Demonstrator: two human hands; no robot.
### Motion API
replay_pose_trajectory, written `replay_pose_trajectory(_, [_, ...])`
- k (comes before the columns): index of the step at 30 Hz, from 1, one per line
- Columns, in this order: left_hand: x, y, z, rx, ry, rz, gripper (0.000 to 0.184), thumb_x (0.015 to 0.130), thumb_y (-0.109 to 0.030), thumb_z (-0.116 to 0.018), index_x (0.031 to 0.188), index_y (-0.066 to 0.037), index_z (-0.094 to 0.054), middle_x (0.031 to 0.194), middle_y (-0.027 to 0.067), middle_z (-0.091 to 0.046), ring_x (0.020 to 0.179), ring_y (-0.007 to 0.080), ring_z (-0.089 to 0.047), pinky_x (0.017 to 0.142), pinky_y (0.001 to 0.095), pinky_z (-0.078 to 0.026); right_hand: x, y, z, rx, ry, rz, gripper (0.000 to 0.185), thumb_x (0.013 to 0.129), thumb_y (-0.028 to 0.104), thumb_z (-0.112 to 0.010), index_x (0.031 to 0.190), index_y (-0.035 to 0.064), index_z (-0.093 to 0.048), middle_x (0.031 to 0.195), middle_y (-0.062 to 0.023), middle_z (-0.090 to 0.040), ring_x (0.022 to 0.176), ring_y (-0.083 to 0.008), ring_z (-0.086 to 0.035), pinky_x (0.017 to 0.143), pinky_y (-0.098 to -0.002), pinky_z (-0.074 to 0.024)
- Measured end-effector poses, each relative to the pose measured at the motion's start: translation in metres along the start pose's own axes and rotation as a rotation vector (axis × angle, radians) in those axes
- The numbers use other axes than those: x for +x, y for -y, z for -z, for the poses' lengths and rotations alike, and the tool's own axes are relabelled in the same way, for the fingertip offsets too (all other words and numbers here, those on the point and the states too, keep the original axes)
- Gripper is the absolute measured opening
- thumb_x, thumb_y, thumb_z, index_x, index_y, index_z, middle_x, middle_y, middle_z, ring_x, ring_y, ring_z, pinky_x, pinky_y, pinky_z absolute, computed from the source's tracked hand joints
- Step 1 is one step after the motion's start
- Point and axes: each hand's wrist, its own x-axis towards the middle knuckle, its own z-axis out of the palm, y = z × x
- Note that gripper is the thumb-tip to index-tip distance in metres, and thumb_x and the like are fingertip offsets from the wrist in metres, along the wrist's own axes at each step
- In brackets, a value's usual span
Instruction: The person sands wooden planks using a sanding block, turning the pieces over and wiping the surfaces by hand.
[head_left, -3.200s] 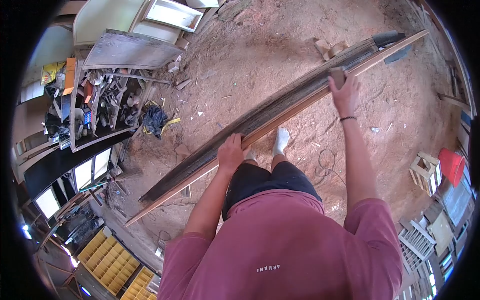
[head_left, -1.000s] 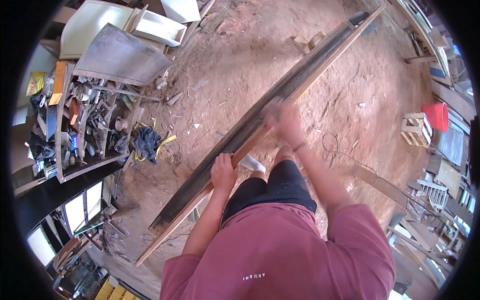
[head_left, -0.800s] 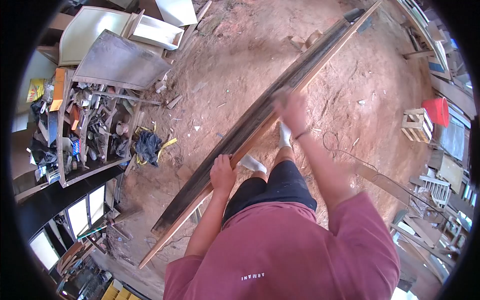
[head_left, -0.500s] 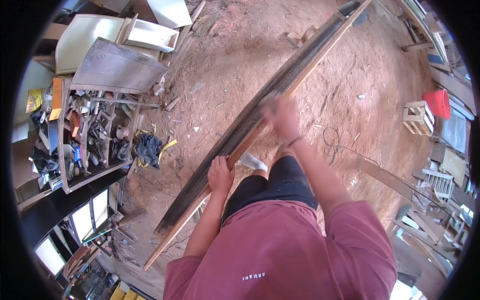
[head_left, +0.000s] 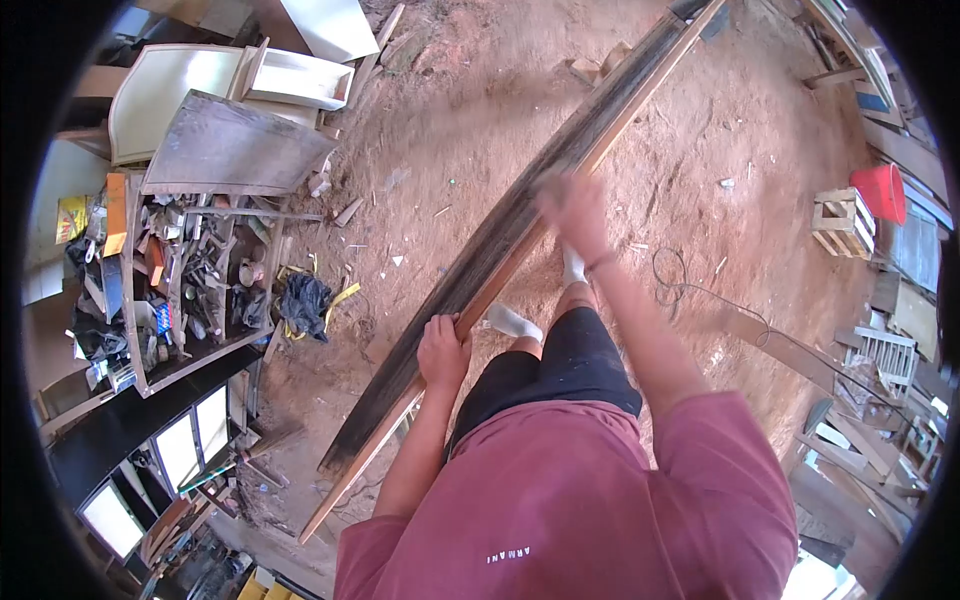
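Note:
A long wooden beam (head_left: 492, 250) slants across the middle of the head view, from lower left to upper right. Its broad face is dark and weathered, while the side nearer my body is lighter reddish brown. My left hand (head_left: 443, 352) is closed around the near edge, fingers over the dark face. Farther up the beam, my right hand (head_left: 575, 212) is at the near edge, smeared by motion. Whether it holds anything is hidden by the blur.
Below lies a dirt floor with scattered wood scraps. A cluttered wooden shelf (head_left: 140, 330) and a black plastic bag (head_left: 303, 303) are on the left. To the right are a slatted crate (head_left: 843, 224), a red bucket (head_left: 880, 193) and a cable (head_left: 715, 300).
My right hand has shifted slightly along the near edge and stays blurred. My left hand keeps its hold. The whole view has shifted a little.

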Motion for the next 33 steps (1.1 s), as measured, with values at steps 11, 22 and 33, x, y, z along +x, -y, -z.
replay_pose_trajectory(11, [0.001,-0.002,0.003,0.020,0.041,0.041,0.033,0.091,-0.025,-0.083,0.115,-0.008,-0.067,0.109,0.0108,-0.068,0.108,0.0346,-0.068,0.088,0.0486,-0.057,-0.116,0.119,-0.002,0.287,0.056,0.334,0.052,0.100,0.033,-0.070,0.134,-0.0046,-0.057,0.114,-0.0178,-0.062,0.107,-0.0346,-0.062,0.093,-0.0494,-0.0517])
replay_pose_trajectory(22, [0.002,-0.004,0.004,0.009,0.016,0.020,0.037,0.087,-0.023,-0.085,0.116,-0.009,-0.066,0.109,0.0109,-0.066,0.109,0.0342,-0.068,0.090,0.0485,-0.057,-0.007,0.047,0.030,0.171,0.141,0.215,0.035,0.095,0.027,-0.068,0.123,0.0074,-0.074,0.095,-0.0169,-0.068,0.095,-0.0308,-0.068,0.090,-0.0418,-0.0532])
replay_pose_trajectory(33, [0.004,-0.022,0.007,0.276,0.005,-0.039,0.067,0.092,-0.022,-0.079,0.151,-0.005,-0.051,0.155,0.0150,-0.053,0.143,0.0339,-0.051,0.120,0.0556,-0.037,0.083,-0.109,0.017,0.025,0.033,-0.171,0.078,0.100,0.049,-0.075,0.155,0.0009,-0.046,0.137,-0.0215,-0.057,0.132,-0.0378,-0.051,0.118,-0.0517,-0.0439])
